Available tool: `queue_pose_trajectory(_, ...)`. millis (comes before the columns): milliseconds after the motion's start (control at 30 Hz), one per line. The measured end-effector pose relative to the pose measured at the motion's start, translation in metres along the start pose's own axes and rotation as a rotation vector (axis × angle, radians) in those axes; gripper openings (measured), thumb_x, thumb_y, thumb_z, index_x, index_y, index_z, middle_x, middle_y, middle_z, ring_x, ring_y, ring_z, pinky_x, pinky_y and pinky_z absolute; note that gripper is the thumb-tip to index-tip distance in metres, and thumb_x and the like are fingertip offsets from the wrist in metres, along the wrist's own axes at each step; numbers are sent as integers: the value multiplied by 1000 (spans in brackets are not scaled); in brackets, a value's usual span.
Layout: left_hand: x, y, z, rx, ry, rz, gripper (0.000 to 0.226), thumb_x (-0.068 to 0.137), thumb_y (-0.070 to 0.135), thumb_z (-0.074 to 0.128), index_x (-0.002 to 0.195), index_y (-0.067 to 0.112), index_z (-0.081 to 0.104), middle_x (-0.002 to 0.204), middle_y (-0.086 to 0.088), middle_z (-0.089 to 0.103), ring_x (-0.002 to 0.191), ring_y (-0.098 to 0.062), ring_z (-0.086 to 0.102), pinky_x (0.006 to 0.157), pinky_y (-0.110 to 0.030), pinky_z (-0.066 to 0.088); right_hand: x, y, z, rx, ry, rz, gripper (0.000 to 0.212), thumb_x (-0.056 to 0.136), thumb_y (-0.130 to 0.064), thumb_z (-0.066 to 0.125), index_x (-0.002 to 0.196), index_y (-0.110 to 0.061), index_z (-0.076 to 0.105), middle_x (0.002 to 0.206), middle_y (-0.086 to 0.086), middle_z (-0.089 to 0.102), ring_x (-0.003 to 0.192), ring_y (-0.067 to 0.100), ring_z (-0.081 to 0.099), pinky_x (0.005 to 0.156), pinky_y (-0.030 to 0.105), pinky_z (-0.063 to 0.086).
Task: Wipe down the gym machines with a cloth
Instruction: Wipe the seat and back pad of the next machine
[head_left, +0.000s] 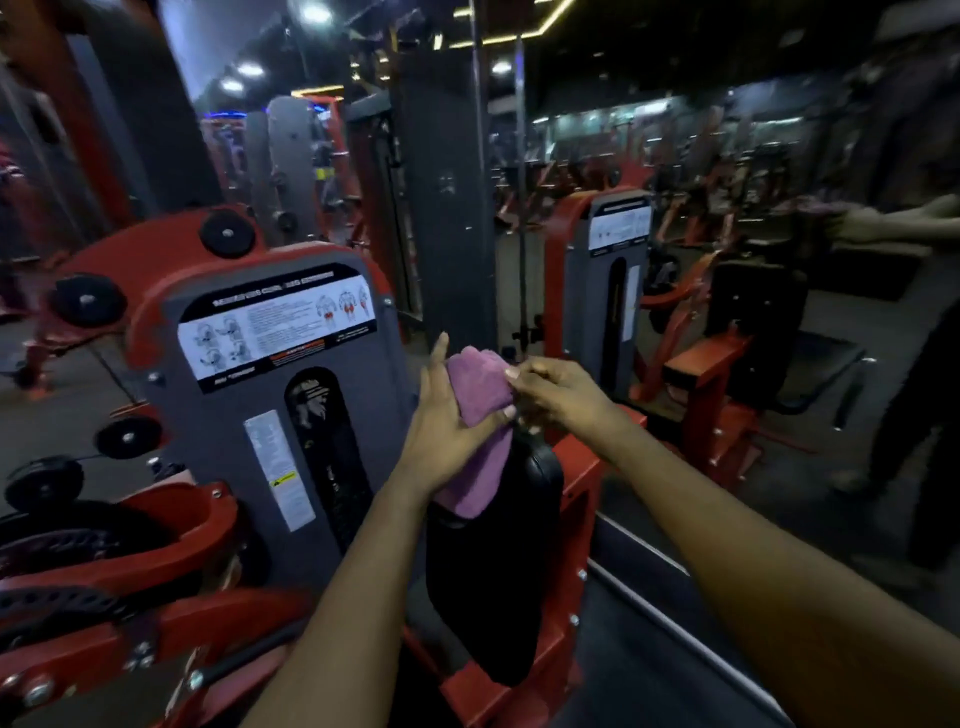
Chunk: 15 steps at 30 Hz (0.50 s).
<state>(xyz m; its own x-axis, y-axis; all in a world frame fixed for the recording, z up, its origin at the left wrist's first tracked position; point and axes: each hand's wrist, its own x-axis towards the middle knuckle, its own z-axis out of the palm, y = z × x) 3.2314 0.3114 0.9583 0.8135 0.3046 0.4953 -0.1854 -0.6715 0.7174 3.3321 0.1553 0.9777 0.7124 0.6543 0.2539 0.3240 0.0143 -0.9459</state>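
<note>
The folded purple cloth (480, 387) is held by 2 hands over a red machine (576, 499). Its long axis runs near upright, with the top end up and the lower end hanging onto the top of the black pad (493, 571). The left hand (441, 436) grips its middle, thumb across the front. The right hand (561, 395) pinches the upper right edge. Just left of the pad stands the grey shroud (234, 415) with its label (275, 327). A mirror (727, 156) stands close on the right.
</note>
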Motion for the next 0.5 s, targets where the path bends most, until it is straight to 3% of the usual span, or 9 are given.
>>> queue_pose_trajectory(67,-5,8,-4,-22,-87,30,127,69,65,73,161,19,0,164,0,15,147,-12,26,107,-19,28,-20,-7,6,-19,99,8,20,96,-35,70,87,-18,66,64,-10,64,59,6,60,56,24,47)
queue_pose_trajectory(133,-11,16,-4,-46,-178,46,136,62,71,73,161,20,-5,160,-4,17,146,-18,29,107,-22,31,-38,-14,10,-48,156,23,23,90,-37,76,91,-16,66,63,-12,63,59,4,59,56,22,46)
queue_pose_trajectory(233,-25,28,-13,-94,-325,108,141,60,72,77,160,27,-11,153,-5,18,143,-22,32,112,-31,35,-73,-35,22,-78,272,56,19,88,-19,80,95,-12,64,67,-7,65,57,4,61,52,21,48)
queue_pose_trajectory(300,-34,38,-15,-126,-420,155,133,70,58,82,160,25,-11,153,-3,15,143,-15,28,113,-26,29,-96,-49,23,-170,366,73,16,87,-12,79,91,-14,64,70,-1,65,54,3,59,52,22,47)
queue_pose_trajectory(400,-48,54,-16,-232,-521,172,106,89,35,75,161,30,-2,148,4,16,139,-6,30,108,-18,29,-137,-66,21,-303,507,69,14,76,-23,72,88,-19,67,73,-5,67,62,6,59,59,27,50)
queue_pose_trajectory(500,-66,78,-15,-296,-536,178,88,94,20,69,161,33,13,144,5,22,130,-5,38,96,-1,33,-184,-80,18,-349,582,78,15,79,-20,65,93,-17,71,78,-8,68,66,2,59,58,20,48)
